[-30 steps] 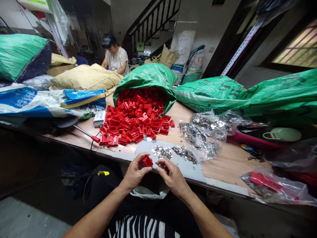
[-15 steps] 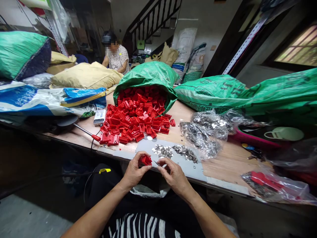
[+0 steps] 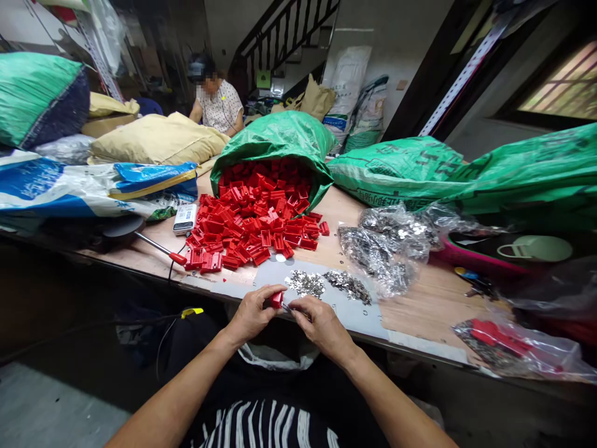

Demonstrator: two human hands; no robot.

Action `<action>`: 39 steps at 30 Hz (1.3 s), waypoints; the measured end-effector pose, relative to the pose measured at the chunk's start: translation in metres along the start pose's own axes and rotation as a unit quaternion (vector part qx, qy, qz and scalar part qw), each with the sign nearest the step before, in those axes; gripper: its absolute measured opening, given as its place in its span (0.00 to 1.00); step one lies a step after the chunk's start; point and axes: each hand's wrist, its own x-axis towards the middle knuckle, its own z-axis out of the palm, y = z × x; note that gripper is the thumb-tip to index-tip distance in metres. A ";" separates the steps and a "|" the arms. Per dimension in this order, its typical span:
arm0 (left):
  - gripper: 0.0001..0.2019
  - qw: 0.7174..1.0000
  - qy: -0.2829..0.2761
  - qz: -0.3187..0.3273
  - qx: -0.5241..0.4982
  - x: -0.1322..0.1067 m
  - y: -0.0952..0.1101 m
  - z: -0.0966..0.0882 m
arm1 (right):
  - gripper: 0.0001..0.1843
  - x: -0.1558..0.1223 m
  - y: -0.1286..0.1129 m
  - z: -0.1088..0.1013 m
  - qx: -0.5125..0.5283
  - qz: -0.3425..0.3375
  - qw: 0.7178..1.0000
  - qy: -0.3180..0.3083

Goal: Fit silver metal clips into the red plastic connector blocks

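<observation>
My left hand [image 3: 252, 314] is closed around a small red plastic part [image 3: 277, 299] at the table's near edge. My right hand [image 3: 319, 322] pinches a small metal piece [image 3: 288, 307] whose tip meets the red part. Just beyond my hands lie two little heaps of small metal pieces [image 3: 305, 284] on a grey sheet [image 3: 280, 274]. Farther back, a pile of red plastic parts [image 3: 252, 227] spills out of an open green sack [image 3: 280, 137].
Clear bags of metal pieces [image 3: 382, 246] lie to the right. A red-handled screwdriver [image 3: 161, 250] and a small white box [image 3: 185, 218] sit left of the pile. Green sacks [image 3: 466, 174] and other sacks crowd the table. Another person [image 3: 215, 99] sits at the far end.
Both hands have drawn closer together, and the metal piece in my right hand now meets the red part. The view has shifted slightly.
</observation>
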 end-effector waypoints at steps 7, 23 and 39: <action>0.20 1.000 -0.009 0.000 0.011 0.002 -0.001 -0.003 | 0.11 0.001 0.003 0.003 -0.022 -0.016 1.000 -0.013; 0.14 0.999 -0.050 -0.004 0.017 0.006 -0.006 -0.005 | 0.10 0.003 -0.006 0.008 -0.046 0.007 0.999 -0.007; 0.17 0.990 -0.142 -0.003 -0.002 0.008 -0.009 -0.018 | 0.13 -0.002 -0.010 0.004 -0.124 -0.021 0.992 -0.033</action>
